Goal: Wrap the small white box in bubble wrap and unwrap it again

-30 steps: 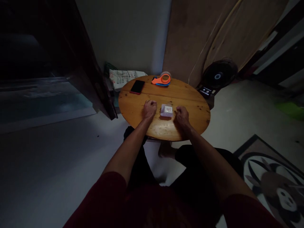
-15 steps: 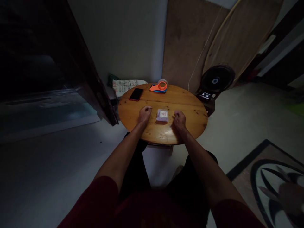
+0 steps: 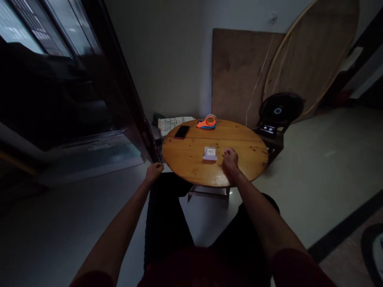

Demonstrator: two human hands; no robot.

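A small package [image 3: 210,154], whitish with a faint reddish mark and a clear or pale wrapping, lies on the round wooden table [image 3: 191,167]. Just right of it, my right hand [image 3: 231,158] rests on the tabletop with its fingers curled closed, apart from the package. My left hand [image 3: 154,172] is beyond the table's left front edge, above my left thigh, its fingers closed too. Whatever either hand might hold is hidden or too small to make out.
An orange and blue tape dispenser [image 3: 207,122] stands at the table's back edge. Left of it lies a dark phone [image 3: 181,132]. A black fan-like device [image 3: 279,111] stands right of the table, and a dark door frame [image 3: 140,115] rises at the left.
My left hand has left the tabletop and moved left, past the table's edge. My right hand stays beside the package. The view has tilted up and shifted left.
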